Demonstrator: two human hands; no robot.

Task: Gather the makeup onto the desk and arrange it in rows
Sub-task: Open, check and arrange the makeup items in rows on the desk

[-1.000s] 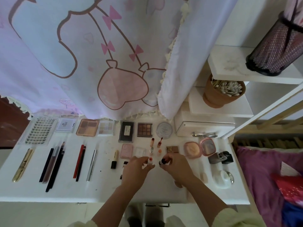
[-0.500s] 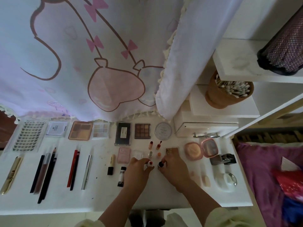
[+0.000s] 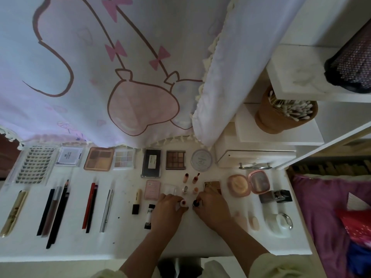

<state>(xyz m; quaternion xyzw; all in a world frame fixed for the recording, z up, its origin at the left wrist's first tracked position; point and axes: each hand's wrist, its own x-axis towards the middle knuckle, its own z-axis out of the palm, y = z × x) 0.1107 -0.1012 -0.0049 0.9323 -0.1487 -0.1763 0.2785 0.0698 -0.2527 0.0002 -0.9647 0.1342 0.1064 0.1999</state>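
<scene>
Tubes (image 3: 183, 203) show only tops; left hand (image 3: 167, 212) and right hand (image 3: 213, 209) hide the rest.

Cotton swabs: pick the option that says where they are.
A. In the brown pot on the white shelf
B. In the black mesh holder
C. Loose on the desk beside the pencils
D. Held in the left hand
A: the cotton swabs stand bunched in the brown pot, which sits on the white shelf.
</scene>
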